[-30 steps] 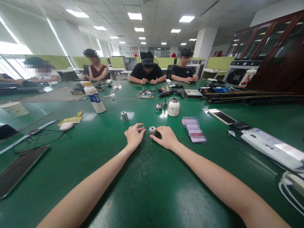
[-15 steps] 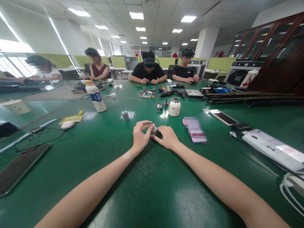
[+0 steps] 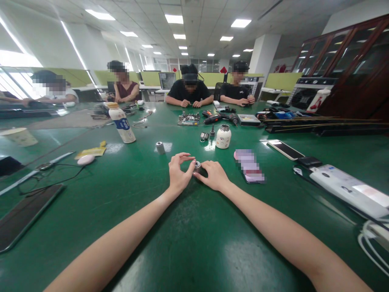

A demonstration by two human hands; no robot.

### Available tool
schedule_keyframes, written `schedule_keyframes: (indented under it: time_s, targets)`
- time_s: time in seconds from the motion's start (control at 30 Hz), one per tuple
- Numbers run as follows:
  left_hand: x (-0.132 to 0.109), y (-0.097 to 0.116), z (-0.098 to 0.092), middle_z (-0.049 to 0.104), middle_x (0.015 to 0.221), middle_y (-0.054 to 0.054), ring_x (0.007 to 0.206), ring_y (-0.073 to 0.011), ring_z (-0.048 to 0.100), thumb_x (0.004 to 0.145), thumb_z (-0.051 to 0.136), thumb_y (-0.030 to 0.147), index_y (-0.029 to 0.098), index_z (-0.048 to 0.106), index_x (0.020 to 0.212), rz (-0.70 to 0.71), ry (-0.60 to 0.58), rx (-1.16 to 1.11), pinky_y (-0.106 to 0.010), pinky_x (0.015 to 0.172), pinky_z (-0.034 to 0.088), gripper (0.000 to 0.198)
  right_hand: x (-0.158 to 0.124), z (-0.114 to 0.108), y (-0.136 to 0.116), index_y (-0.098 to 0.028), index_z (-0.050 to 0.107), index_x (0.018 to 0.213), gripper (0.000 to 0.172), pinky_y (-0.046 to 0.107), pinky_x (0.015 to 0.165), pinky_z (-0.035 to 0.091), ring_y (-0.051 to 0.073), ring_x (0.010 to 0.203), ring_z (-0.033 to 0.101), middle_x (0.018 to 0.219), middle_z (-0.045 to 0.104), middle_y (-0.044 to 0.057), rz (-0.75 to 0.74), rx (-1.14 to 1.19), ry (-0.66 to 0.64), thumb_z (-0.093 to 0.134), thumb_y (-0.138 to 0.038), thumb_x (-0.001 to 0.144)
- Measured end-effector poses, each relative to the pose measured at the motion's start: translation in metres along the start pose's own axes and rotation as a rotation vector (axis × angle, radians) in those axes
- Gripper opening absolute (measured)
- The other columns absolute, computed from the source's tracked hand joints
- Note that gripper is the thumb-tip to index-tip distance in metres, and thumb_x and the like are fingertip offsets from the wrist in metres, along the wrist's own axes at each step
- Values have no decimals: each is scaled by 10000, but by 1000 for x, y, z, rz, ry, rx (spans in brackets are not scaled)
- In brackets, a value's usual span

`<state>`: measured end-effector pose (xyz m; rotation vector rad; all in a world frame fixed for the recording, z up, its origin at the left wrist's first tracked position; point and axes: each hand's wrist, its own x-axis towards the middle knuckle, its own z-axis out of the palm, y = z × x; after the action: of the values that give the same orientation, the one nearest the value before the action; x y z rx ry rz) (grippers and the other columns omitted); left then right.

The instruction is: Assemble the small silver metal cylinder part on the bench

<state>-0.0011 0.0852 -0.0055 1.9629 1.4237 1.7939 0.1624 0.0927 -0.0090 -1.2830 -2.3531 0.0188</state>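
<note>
A small grey metal cylinder (image 3: 197,167) with a round boss on its top stands upright on the green table in front of me. My right hand (image 3: 214,175) holds it from the right, thumb at its near side and index finger behind. At its upper left edge, my left hand (image 3: 181,172) curves round with thumb and index tips close together in a pinch. Whether a tiny part lies between those tips is too small to tell. A similar grey metal cylinder (image 3: 160,147) stands farther off to the left, touched by neither hand.
Beyond my hands are a white jar (image 3: 223,137), small metal parts (image 3: 204,137), a circuit board (image 3: 189,119) and a power drill (image 3: 214,119). A drink bottle (image 3: 122,123) stands left. Phones (image 3: 249,166) and a white device (image 3: 349,190) lie right. Several people sit opposite.
My left fingertips have shifted slightly left, off the cylinder's top, so more of that top shows. The right hand stays in place round the cylinder.
</note>
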Motion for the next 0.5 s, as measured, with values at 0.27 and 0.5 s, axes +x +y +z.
schedule_keyframes:
  time_s: [0.27, 0.5]
  targets:
    - [2, 7, 0, 767, 908, -14, 1002, -229, 692, 844, 684, 302, 248, 668, 929, 11, -51, 64, -429, 1011, 416, 102, 0, 0, 0, -156, 649, 1086, 381, 362, 853, 392, 241, 1002, 612, 1084, 696, 106, -3, 2, 3, 538, -500, 964]
    - [11, -16, -7, 783, 853, -37, 1078, -302, 627, 799, 720, 268, 268, 650, 954, -182, 48, 300, -525, 1010, 344, 170, 0, 0, 0, -162, 657, 1064, 391, 362, 865, 399, 237, 984, 610, 1058, 694, 101, -1, 14, 24, 546, -520, 954]
